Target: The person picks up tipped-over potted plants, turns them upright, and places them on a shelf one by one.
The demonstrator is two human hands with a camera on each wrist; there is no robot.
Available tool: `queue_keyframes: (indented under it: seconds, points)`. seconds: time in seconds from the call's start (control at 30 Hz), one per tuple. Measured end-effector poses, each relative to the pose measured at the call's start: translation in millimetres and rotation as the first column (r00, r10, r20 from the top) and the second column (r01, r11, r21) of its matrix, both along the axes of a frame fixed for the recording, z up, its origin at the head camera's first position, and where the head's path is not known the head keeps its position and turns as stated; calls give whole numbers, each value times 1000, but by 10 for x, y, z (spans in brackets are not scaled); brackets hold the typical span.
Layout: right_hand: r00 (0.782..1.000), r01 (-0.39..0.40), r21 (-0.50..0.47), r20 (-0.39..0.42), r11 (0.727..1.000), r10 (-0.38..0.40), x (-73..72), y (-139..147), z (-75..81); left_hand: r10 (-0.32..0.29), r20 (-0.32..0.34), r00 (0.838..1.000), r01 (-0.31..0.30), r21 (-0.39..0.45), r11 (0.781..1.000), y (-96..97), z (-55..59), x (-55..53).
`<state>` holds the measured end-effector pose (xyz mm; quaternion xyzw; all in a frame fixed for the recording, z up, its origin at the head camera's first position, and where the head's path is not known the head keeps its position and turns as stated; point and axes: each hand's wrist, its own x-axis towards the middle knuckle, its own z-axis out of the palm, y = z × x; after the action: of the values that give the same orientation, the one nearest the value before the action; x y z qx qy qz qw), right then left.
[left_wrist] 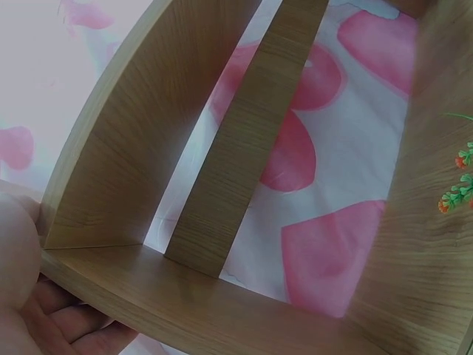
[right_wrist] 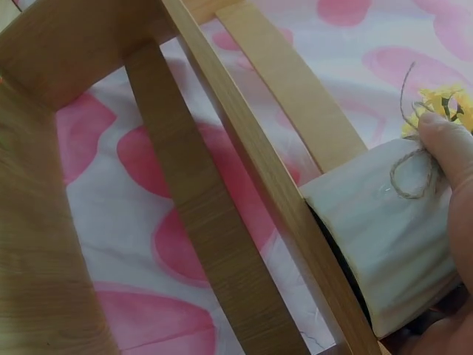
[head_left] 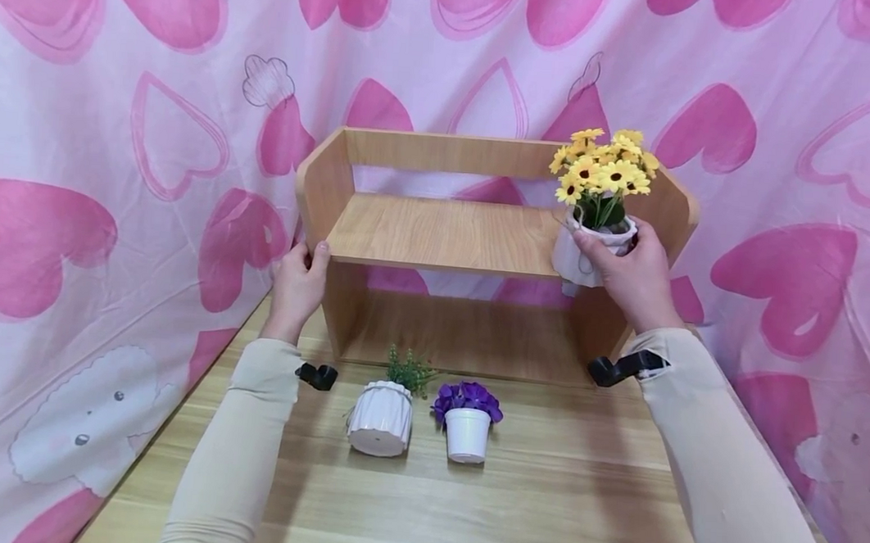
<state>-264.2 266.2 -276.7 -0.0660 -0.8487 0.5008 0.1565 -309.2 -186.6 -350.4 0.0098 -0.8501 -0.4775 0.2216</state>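
My right hand [head_left: 637,274] grips a white ribbed flowerpot [head_left: 579,254] of yellow daisy-like flowers [head_left: 606,170], thumb on its near side by the rim. In the right wrist view the pot [right_wrist: 384,229], with a twine bow, overlaps the front edge of the upper board at its right end. At the other end, my left hand [head_left: 300,285] holds the side panel of a two-tier wooden shelf [head_left: 437,231]. Its fingers [left_wrist: 77,322] lie along the outer face of that panel, as the left wrist view shows.
On the wooden table [head_left: 541,507] before the shelf, a white ribbed pot [head_left: 380,420] with a green plant [head_left: 409,370] lies tipped. Beside it is a smaller white pot [head_left: 466,435] of purple flowers [head_left: 468,400]. A pink heart-patterned cloth [head_left: 475,60] hangs behind and at both sides.
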Motion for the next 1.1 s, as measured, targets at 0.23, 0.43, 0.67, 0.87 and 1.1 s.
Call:
queue_keyframes:
  seconds: [0.23,0.43,0.67,0.87,1.1]
  points:
    - [1000,-5,42,8,999,5,-105,19,15,-3,6,1000,3,1,1000,2,-34,-18]
    - [1000,-10,49,27,999,9,-185,15,47,3,12,1000,-3,-11,1000,4,-20,-14]
    - [998,-10,13,67,1000,9,-232,22,32,2,17,1000,-2,-25,1000,19,-26,-13]
    - [998,-1,-11,59,1000,1,-261,28,-8,8,6,1000,-8,-20,1000,29,-36,4]
    - [1000,12,-42,14,999,-11,-248,8,-46,10,-2,1000,-10,-19,1000,46,-36,14]
